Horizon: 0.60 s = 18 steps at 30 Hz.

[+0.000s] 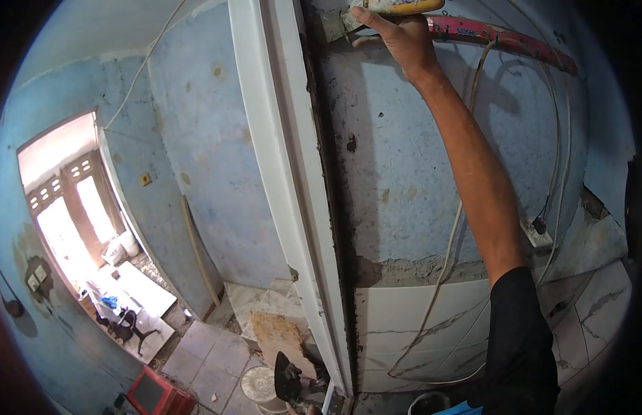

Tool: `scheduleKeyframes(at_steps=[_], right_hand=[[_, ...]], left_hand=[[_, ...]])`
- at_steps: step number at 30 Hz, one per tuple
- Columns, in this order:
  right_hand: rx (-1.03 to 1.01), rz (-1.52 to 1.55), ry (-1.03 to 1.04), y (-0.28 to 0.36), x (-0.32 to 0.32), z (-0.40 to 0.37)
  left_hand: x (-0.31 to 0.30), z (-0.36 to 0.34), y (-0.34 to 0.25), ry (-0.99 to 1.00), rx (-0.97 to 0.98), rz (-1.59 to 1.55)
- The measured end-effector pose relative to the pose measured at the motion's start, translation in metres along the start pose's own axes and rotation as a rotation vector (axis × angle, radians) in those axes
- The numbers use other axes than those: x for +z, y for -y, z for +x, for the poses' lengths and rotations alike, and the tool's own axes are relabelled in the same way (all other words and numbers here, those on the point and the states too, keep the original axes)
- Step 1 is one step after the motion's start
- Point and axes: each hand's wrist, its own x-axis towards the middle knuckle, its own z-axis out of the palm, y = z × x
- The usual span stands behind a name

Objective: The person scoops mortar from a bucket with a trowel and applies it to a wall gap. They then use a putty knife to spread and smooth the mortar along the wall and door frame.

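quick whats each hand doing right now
right hand: closed on a yellow tool, raised high
left hand: barely in view beside a dark trowel, grip cannot be told

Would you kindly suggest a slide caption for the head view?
Right hand holds a yellow-handled tool high against the rough blue wall beside a white door frame.
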Motion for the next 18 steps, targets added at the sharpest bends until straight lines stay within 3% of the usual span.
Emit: scheduleKeyframes(at_steps=[3, 9, 12, 18], right_hand=[[0.029, 0.116, 0.042, 0.004, 0.01, -0.005], [-0.043, -0.099, -0.029, 0.013, 0.038, -0.017], [-0.18, -0.05, -0.023, 0.014, 0.029, -0.016], [-0.197, 0.029, 0.007, 0.01, 0.015, -0.018]], left_hand=[[-0.004, 0.0, 0.008, 0.007, -0.013, -0.002], [-0.009, -0.002, 0.02, 0.027, -0.038, -0.007], [-0.015, 0.0, 0.023, 0.033, -0.046, -0.008], [-0.012, -0.012, 0.015, 0.039, -0.076, -0.022]])
